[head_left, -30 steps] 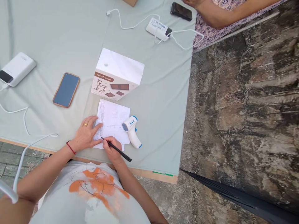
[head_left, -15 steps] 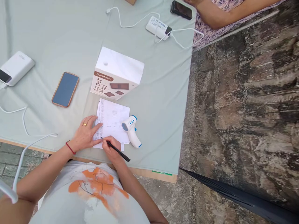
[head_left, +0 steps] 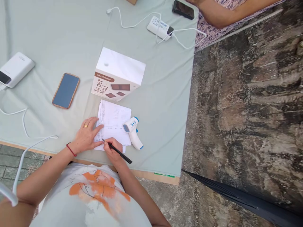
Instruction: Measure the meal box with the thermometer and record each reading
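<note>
right grip point(head_left: 113, 153) pinches the pen point(head_left: 124, 157) at the paper point(head_left: 115, 118) as before, left grip point(head_left: 88, 135) still spread flat.

Carton point(head_left: 118, 74) marked "NutriMotion Super Meal" standing on pale green tablecloth point(head_left: 163, 113). Brown-edged phone point(head_left: 66, 90) lying left of carton. White power bank point(head_left: 19, 69) farther left, cable point(head_left: 23, 121) plugged in. Second power bank point(head_left: 163, 30) beyond carton, white cord point(head_left: 126, 27) across it, black phone point(head_left: 183, 10) nearby. Another person's arm point(head_left: 220, 16) at upper right.
</note>
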A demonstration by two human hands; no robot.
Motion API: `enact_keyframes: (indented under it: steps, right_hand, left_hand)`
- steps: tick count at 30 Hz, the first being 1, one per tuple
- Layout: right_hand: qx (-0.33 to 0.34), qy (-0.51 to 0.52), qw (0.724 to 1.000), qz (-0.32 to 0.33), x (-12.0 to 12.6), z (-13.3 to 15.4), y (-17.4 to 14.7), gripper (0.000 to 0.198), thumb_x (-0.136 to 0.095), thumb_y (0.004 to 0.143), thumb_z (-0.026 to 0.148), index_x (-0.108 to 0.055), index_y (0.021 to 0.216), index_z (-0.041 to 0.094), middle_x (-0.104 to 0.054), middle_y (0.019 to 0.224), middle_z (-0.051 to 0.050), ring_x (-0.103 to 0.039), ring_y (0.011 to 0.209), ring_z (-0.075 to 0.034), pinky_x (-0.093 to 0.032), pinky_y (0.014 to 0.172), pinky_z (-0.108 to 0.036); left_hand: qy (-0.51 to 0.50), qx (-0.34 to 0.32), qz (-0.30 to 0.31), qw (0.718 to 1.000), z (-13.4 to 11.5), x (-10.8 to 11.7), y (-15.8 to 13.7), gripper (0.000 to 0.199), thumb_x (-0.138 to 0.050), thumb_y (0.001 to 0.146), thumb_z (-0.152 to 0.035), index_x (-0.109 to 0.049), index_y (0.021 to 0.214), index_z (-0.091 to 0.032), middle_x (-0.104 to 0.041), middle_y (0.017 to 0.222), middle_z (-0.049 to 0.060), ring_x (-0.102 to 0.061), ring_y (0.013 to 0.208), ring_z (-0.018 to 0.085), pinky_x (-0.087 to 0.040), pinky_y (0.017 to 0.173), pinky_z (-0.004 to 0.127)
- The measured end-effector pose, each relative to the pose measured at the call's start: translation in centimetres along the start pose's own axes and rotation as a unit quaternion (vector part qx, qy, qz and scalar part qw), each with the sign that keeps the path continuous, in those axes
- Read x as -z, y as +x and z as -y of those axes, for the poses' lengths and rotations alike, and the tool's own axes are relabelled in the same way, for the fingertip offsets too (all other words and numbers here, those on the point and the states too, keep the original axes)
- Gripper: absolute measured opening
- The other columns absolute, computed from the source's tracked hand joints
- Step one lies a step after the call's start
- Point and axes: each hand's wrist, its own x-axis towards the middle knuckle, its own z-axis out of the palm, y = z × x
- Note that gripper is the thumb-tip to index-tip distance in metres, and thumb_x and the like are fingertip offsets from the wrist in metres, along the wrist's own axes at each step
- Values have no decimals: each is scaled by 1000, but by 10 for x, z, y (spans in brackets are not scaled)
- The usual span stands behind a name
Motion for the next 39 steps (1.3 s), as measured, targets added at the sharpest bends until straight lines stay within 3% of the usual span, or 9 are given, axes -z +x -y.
enact_keyframes:
  steps: [5, 19, 30, 39]
  right_hand:
    - [-27, 1, 1000, 7, 1, 0, -1, 17, -49, 89, 26, -61, 76, 23, -64, 66, 2, -58, 58, -14, -47, 57, -26]
    - [6, -7, 1000, -16, -1, -1, -1, 16, -49, 89, 22, -59, 77, 22, -62, 66, 2, -57, 58, -13, -46, 57, -25]
    - [-48, -3, 999, -8, 1, 1, -2, 17, -48, 87, 28, -58, 75, 23, -62, 65, 2, -57, 58, -15, -46, 57, -27]
    - [-25, -13, 1000, -13, 0, 1, -1, 16, -48, 88, 25, -56, 74, 23, -61, 64, 3, -55, 57, -14, -45, 56, -25]
  left_hand:
    - [3, -1, 1, 1000, 0, 0, 0, 65, -63, 84, -59, -56, 129, -13, -44, 138, 24, -40, 133, 41, -38, 107, 58]
    - [-10, 7, 6, 1000, 0, 0, 0, 64, -62, 85, -60, -55, 130, -16, -44, 140, 23, -39, 135, 40, -37, 109, 59]
    - [-34, 17, 11, 999, 0, 1, 0, 63, -64, 84, -59, -55, 131, -18, -44, 140, 22, -38, 136, 41, -36, 108, 61]
    - [-5, 5, 10, 1000, 1, 0, 0, 65, -62, 84, -61, -55, 130, -16, -43, 139, 23, -39, 135, 40, -37, 108, 59]
